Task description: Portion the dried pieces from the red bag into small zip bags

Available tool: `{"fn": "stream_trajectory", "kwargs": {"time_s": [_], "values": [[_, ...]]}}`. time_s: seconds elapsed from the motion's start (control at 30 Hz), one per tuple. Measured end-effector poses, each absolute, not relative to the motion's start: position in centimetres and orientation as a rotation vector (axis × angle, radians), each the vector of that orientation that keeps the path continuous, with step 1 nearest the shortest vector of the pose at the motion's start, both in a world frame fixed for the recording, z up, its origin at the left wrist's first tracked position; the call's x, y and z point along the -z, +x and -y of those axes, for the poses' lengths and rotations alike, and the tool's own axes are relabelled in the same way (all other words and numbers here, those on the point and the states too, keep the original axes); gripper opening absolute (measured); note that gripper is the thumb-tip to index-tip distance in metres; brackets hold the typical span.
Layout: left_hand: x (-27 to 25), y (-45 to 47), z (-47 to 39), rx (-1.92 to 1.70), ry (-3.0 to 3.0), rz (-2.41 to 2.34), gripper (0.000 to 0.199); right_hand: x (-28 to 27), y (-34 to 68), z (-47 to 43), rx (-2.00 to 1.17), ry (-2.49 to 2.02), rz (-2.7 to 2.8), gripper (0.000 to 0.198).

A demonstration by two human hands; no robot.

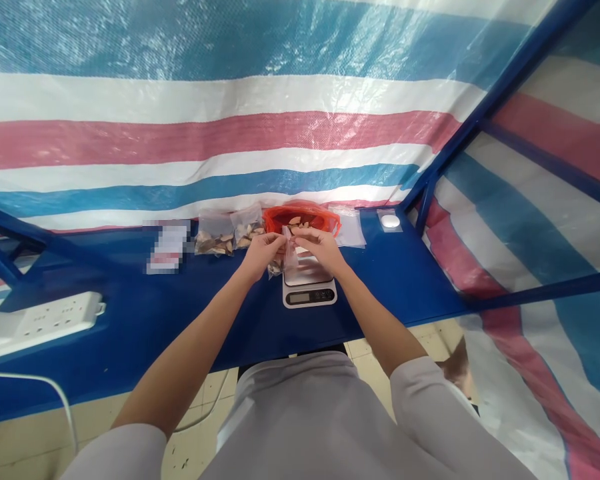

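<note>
My left hand (264, 256) and my right hand (322, 248) meet above a small kitchen scale (310, 295). Between them is a clear plastic bag (291, 253), its upper edge pinched by the fingers of both hands. Some brown pieces (275, 268) show low down beside my left hand, seemingly inside that bag. Just behind the hands lies a red plastic bag (325, 217), its mouth spread, with tan-brown pieces (295, 221) in it. The scale's metal plate is partly covered by my hands, and its display is too small to read.
Two filled clear bags (214, 235) of brown pieces stand left of the red bag. Flat clear bags (351, 228) and a white round object (391, 221) lie to the right. A blurred packet (168, 247) and a white power strip (55, 320) lie left on the blue table (405, 280).
</note>
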State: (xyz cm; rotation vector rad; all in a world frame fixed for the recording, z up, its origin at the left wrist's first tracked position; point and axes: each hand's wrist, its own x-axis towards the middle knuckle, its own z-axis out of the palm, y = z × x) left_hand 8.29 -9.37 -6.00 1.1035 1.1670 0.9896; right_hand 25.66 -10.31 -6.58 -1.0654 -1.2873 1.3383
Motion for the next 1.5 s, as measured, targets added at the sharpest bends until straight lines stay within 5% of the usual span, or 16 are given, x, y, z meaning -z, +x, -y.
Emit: {"fn": "stream_trajectory", "kwargs": {"time_s": [0.53, 0.7, 1.0, 1.5], "values": [[7.0, 8.6, 8.4, -1.019, 0.975, -1.059, 0.052, 6.1, 26.1, 9.6, -1.239, -1.292, 1.557, 0.03], [7.1, 8.3, 8.4, -0.993, 1.055, -1.067, 0.048, 6.1, 26.0, 9.1, -1.149, -1.34, 1.654, 0.012], [7.0, 7.6, 8.3, -0.984, 1.086, -1.06, 0.034, 5.8, 25.5, 8.8, -1.097, -1.381, 1.669, 0.012], [6.2, 7.3, 7.5, -0.86, 1.047, -1.016, 0.04, 5.7, 25.8, 8.1, -1.22, -1.233, 1.675, 0.012]]}}
